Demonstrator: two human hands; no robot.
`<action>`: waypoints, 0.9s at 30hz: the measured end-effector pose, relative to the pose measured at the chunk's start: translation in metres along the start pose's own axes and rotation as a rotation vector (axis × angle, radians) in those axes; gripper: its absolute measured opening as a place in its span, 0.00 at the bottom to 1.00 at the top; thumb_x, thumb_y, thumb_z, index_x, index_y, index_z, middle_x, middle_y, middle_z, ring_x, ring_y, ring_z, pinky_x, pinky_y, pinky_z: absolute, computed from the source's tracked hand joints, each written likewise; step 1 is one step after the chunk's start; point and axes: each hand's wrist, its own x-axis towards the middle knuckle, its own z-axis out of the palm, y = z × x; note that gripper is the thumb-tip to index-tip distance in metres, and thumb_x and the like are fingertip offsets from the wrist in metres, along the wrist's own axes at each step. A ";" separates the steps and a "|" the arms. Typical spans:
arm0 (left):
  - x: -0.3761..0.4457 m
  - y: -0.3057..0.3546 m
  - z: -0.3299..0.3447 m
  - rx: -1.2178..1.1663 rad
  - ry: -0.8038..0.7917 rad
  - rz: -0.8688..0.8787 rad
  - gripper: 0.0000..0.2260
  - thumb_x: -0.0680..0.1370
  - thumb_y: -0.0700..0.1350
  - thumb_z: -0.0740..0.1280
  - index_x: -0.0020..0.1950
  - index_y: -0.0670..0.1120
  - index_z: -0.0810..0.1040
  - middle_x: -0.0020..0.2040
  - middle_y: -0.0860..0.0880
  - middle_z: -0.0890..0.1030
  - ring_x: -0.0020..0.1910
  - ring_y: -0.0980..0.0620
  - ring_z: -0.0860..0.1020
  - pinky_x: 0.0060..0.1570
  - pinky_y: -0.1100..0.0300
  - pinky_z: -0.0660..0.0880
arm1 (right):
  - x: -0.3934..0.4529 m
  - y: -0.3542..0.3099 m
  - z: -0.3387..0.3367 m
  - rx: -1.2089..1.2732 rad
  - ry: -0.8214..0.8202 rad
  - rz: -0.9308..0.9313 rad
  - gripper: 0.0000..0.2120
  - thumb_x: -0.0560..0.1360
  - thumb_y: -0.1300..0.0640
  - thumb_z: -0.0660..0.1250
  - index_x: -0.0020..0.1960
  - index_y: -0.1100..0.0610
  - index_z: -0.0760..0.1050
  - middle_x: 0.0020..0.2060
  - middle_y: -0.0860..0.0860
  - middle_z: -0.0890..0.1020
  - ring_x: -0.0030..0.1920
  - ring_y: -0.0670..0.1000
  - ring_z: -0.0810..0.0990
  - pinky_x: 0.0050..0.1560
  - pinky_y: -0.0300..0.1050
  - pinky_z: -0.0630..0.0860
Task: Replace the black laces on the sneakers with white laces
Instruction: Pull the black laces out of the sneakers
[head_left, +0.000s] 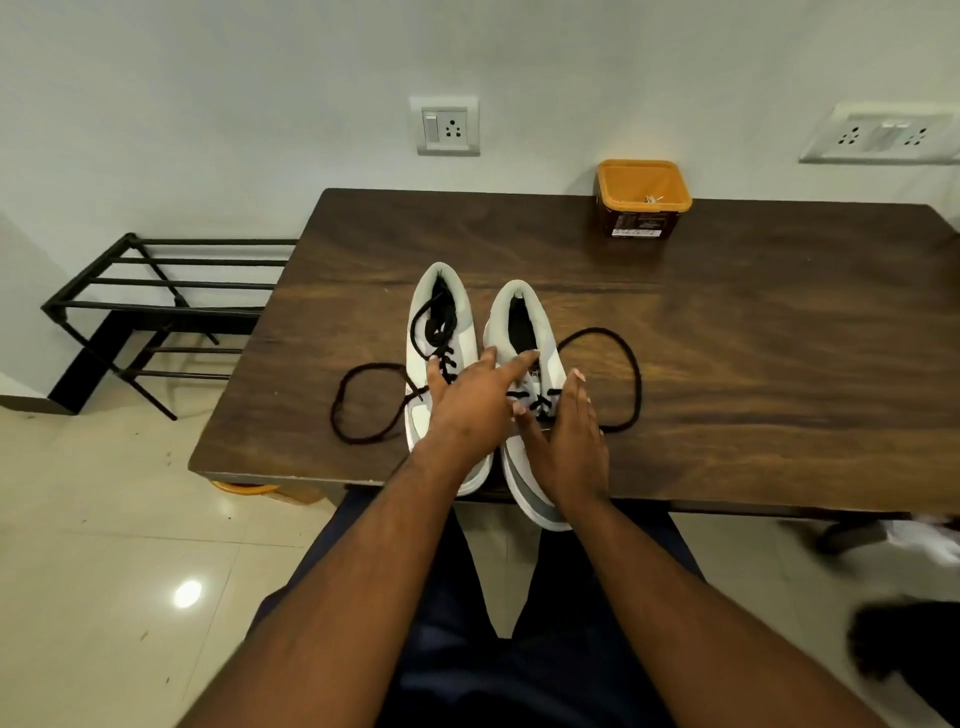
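White-and-grey sneakers sit side by side at the near edge of the dark wooden desk, toes toward the person. Both hands lie over them with fingers straight, grasping nothing: left hand across both tongues, right hand on the right shoe. Black laces loop loosely outward on either side. Farther back stands an orange tub.

A dark wooden table stands against a pale wall fitted with two socket plates, far side. At left, a black metal rack sits on glossy cream floor tiles reflecting overhead light.
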 end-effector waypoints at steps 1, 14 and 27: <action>0.001 -0.003 0.002 -0.063 0.052 0.001 0.24 0.78 0.52 0.67 0.72 0.64 0.64 0.75 0.49 0.67 0.73 0.51 0.67 0.71 0.39 0.36 | -0.001 0.001 0.000 0.059 0.048 -0.029 0.43 0.74 0.29 0.53 0.79 0.53 0.47 0.79 0.52 0.53 0.77 0.53 0.57 0.72 0.60 0.62; -0.008 -0.016 0.013 -0.304 0.130 -0.049 0.22 0.69 0.56 0.74 0.56 0.55 0.67 0.54 0.58 0.78 0.56 0.56 0.78 0.73 0.42 0.37 | 0.033 -0.019 -0.038 -0.404 -0.181 -0.373 0.17 0.76 0.53 0.66 0.65 0.45 0.76 0.79 0.52 0.49 0.78 0.61 0.43 0.74 0.67 0.48; -0.007 -0.011 0.015 -0.284 0.133 -0.115 0.29 0.65 0.64 0.75 0.55 0.56 0.64 0.59 0.58 0.76 0.58 0.55 0.77 0.71 0.37 0.35 | 0.026 -0.005 -0.034 0.500 -0.182 -0.164 0.16 0.78 0.71 0.60 0.43 0.53 0.78 0.79 0.49 0.51 0.76 0.48 0.59 0.70 0.41 0.66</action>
